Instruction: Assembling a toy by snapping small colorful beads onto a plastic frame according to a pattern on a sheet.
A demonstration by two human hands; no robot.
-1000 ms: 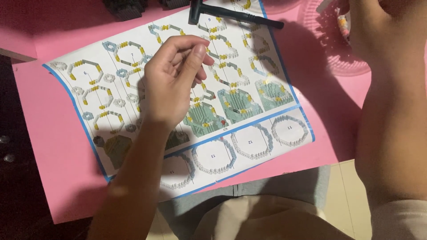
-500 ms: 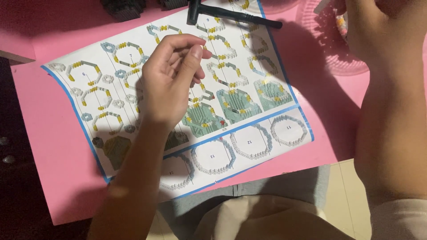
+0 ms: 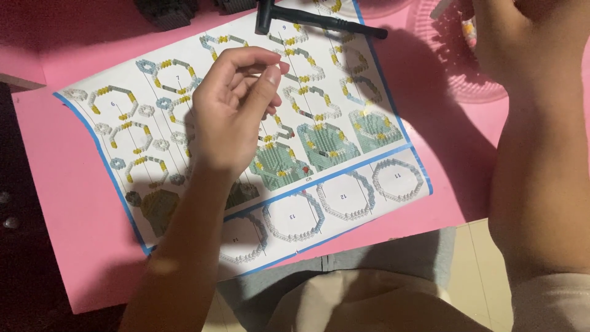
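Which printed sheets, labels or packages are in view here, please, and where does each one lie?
Instruction sheet: lies flat on the pink table beneath the left hand; white rectangle, blue border, diagrams of grey, yellow and green brick rings.
No packages, labels or screens show.

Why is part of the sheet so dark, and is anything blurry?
Head view: the left hand and forearm cast a shadow across the sheet; the right hand darkens the pink basket. The near forearms and the top edge look soft; the sheet's middle is sharp. No glare.
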